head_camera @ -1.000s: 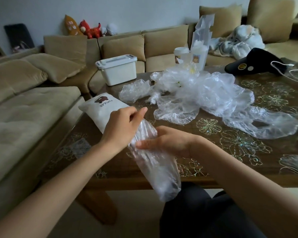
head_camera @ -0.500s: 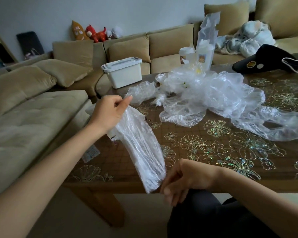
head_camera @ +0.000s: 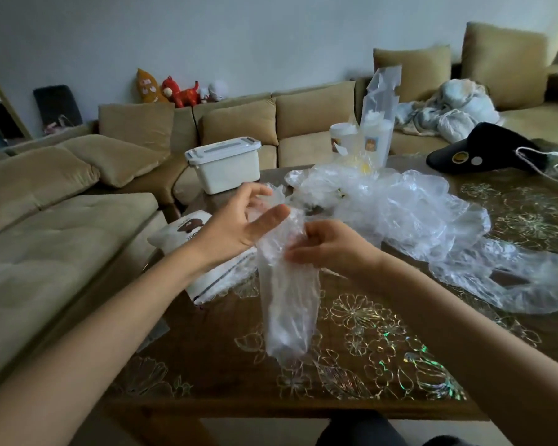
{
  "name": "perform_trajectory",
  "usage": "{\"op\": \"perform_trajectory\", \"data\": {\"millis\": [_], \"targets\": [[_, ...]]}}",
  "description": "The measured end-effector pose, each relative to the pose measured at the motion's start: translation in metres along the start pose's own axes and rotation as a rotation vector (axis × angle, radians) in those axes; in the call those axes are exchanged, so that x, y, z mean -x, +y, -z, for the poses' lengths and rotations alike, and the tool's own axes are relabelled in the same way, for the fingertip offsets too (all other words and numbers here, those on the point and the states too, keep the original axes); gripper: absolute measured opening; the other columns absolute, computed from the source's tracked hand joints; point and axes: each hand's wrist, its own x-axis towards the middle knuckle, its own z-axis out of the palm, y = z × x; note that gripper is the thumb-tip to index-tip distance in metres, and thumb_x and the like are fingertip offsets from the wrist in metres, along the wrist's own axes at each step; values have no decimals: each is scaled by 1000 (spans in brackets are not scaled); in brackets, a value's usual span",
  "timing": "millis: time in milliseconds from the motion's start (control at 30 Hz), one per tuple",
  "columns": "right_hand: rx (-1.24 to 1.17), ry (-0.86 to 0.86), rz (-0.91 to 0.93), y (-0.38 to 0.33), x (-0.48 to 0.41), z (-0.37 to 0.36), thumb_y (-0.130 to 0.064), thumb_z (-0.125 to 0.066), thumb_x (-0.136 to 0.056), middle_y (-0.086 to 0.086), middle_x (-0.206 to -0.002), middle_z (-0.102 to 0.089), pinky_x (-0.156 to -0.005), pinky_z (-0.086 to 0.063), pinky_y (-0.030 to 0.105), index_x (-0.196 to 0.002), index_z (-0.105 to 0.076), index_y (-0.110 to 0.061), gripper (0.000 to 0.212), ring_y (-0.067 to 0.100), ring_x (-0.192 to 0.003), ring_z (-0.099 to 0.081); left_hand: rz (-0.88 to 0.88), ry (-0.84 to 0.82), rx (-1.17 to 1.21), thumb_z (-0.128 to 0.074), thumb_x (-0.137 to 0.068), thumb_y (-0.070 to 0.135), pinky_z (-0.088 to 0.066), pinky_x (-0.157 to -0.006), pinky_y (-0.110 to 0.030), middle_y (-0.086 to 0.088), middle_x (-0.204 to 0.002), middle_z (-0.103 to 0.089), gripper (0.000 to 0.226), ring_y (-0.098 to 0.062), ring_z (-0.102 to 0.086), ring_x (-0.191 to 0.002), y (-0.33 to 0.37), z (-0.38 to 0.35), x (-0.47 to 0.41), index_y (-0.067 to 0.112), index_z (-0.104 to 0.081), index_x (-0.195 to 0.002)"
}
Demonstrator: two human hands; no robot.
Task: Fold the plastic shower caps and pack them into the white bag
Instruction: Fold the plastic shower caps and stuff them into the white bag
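Behind a brown table [head_camera: 226, 358] a sofa [head_camera: 62, 239] is seen, a white bag [head_camera: 174, 230] is laid flat at the table's left edge, and just right of it a folded cap [head_camera: 287, 310] is held up, pinched on top by the left hand [head_camera: 236, 230] and gripped by the right hand [head_camera: 332, 249], with more caps [head_camera: 400, 204] piled further right.

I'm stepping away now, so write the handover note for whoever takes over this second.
Left hand: holds the top of the shower cap.
Right hand: pinches its middle; the cap hangs above the table.
White bag: lies at the table's left edge, partly under the left wrist.
Done: this cap is gathered into a long strip.
Left: finish folding it, pack it, then do the pile of caps farther back.
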Motion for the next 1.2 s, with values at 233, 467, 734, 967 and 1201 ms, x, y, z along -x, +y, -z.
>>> {"op": "perform_trajectory", "data": {"millis": [233,467,734,967,1201], "targets": [[169,269,261,-7,-15,20,1,-68,-81,6,-77,-61,-68,-47,23,-78,-60,-3,9,14,-71,-55,-111,165,128,-71,-79,7,-49,-74,-16,-1,-95,-69,19,-8,-63,-87,-1,-16,6,12,-65,-96],[918,159,579,65,36,7,-5,-73,-60,3,-107,-64,-89,-42,26,-81,-56,-20,31,15,-104,-52,-483,88,-456,-56,-77,26,-37,-100,-20,0,-112,-64,21,-7,-52,-110,-50,-65,66,16,-63,-95],[929,-61,480,95,67,8,-13,-59,-71,-9,-100,-64,-83,-35,21,-104,-51,-28,37,9,-95,-51,-208,-48,-237,-50,-79,39,-31,-99,-9,17,-113,-57,41,3,-48,-111,-78,-97,106,26,-56,-117],[612,-48,178,91,57,2,-44,-54,-91,-3,-75,-56,-63,-39,18,-75,-63,-6,43,7,-66,-49,-24,149,21,-51,-83,46,-38,-86,-5,22,-91,-64,30,6,-56,-97,-73,-100,109,25,-71,-88],[874,137,-37,83,46,-16,-35,-50,-93,-4,-63,-47,-48,-29,24,-60,-43,-16,39,13,-53,-42,161,367,-367,-71,-80,23,-37,-75,-30,3,-80,-50,21,-19,-44,-85,-72,-122,103,11,-64,-63]]}}
